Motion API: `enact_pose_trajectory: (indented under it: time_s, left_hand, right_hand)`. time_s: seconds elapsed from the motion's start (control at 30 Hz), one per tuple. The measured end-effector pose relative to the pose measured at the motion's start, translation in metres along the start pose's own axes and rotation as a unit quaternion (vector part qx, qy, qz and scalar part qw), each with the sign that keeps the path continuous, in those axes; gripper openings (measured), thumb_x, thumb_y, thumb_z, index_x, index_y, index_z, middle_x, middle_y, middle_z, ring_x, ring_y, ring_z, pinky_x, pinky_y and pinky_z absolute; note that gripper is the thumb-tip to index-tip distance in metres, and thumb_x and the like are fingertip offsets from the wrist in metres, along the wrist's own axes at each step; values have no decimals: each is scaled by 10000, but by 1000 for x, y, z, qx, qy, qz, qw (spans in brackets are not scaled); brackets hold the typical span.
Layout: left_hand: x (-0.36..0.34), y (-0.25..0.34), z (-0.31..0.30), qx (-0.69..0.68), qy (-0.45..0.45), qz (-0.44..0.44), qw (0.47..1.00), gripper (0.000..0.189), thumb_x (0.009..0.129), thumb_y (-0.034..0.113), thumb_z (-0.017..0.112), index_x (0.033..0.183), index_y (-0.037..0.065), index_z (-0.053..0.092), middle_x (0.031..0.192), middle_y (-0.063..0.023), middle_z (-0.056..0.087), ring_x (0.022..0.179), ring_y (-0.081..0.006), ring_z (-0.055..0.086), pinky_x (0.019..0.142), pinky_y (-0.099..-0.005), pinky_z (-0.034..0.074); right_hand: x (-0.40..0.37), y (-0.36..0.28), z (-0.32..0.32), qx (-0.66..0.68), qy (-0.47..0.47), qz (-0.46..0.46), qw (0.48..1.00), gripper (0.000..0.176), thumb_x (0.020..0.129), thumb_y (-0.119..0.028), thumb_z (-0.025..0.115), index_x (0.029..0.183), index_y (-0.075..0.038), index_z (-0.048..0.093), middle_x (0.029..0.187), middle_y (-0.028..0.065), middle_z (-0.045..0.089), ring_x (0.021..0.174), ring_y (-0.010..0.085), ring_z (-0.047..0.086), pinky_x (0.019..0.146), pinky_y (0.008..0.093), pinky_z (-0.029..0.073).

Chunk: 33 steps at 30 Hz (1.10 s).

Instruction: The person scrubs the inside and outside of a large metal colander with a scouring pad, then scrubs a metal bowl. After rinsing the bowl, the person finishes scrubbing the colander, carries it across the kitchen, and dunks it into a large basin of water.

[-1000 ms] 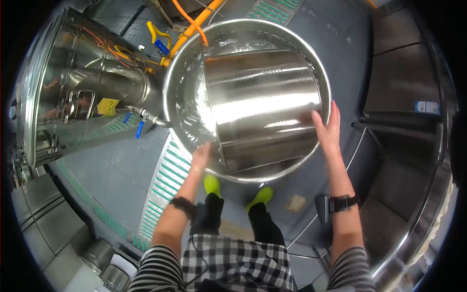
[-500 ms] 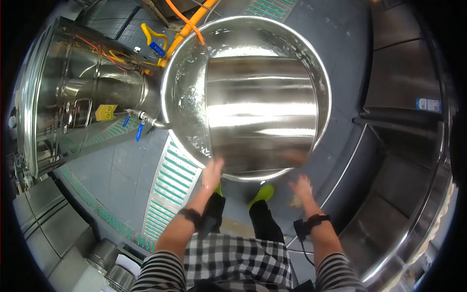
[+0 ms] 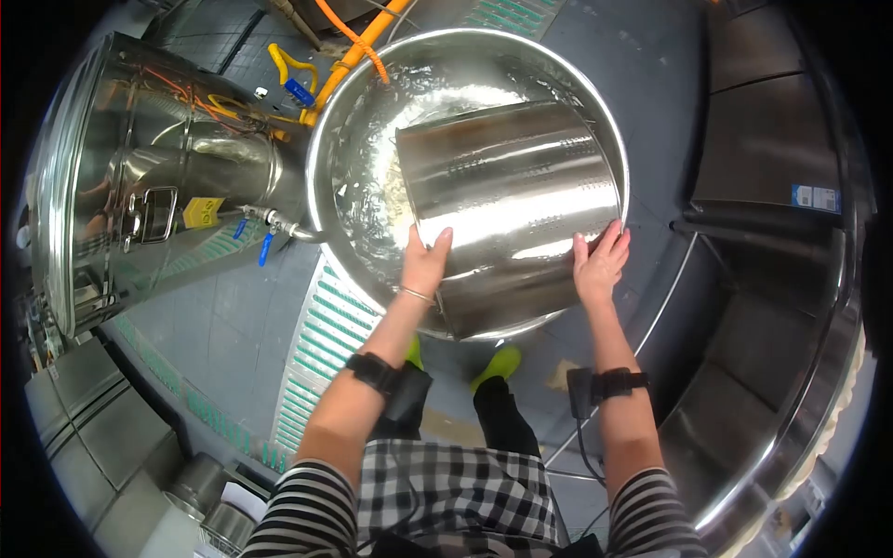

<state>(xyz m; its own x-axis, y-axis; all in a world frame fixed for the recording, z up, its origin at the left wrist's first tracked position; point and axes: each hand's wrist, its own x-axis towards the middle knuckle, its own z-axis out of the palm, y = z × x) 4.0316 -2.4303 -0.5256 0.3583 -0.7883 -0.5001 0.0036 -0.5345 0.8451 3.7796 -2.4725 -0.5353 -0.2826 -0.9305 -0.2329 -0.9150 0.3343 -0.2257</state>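
A big stainless-steel cylinder (image 3: 507, 177) with rows of small holes lies on its side, slightly askew, in a large round metal tub (image 3: 321, 177). Water (image 3: 358, 195) glistens in the tub on the cylinder's left. My left hand (image 3: 425, 265) grips the cylinder's left end near the bottom, thumb on the curved wall and the other fingers partly hidden behind the edge. At the lower right end, my right hand (image 3: 598, 265) holds the other edge, its thumb and fingers against the metal. Whatever is inside the cylinder is hidden.
An orange hose (image 3: 367, 51) hangs over the tub's far rim. On the left, a steel tank (image 3: 121, 186) has a blue-handled valve and pipe (image 3: 284, 228) reaching the tub. A floor grate (image 3: 321, 335) runs below. Steel cabinets (image 3: 753, 139) line the right.
Both hands have moved up and inward, from the near rim onto the cylinder's ends. The cylinder has turned, and its left end has tilted toward me.
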Motion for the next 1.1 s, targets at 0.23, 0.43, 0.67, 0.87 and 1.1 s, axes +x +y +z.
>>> enact_pose_trajectory:
  time_s: [0.23,0.43,0.67,0.87,1.1]
  left_hand:
    - [-7,-2,14,-80,-31,-4,996,358,830,158,567,1117,-6,430,975,-142,601,880,-228,569,800,-329,431]
    - [-19,6,25,101,-140,62,983,301,813,211,556,991,-16,471,877,-233,541,832,-371,525,733,-365,423]
    - [0,1,7,203,-215,148,944,246,804,217,567,885,6,471,734,-198,560,721,-397,533,645,-395,444]
    - [42,15,0,230,-241,181,925,213,804,198,574,839,5,492,712,-173,566,658,-290,574,615,-349,450]
    - [47,45,35,267,-253,291,883,175,774,137,586,795,13,464,651,-185,534,612,-346,542,551,-383,425]
  right_hand:
    - [-2,49,19,71,19,-54,996,738,880,-349,471,1382,-29,35,1353,310,130,1207,447,239,1008,484,214]
    - [-44,101,50,149,3,8,989,762,907,-324,414,1354,40,-84,1382,326,56,1274,440,135,1053,431,122]
    - [-100,112,143,176,117,36,977,756,901,-237,400,1328,72,-142,1375,328,74,1266,382,218,1045,402,179]
    - [-82,66,175,365,108,93,920,801,913,-282,389,1311,26,-235,1413,269,-33,1321,340,103,1065,383,118]
    - [-46,60,182,375,86,113,916,814,915,-480,267,1311,26,-234,1422,235,-111,1336,320,8,1074,322,72]
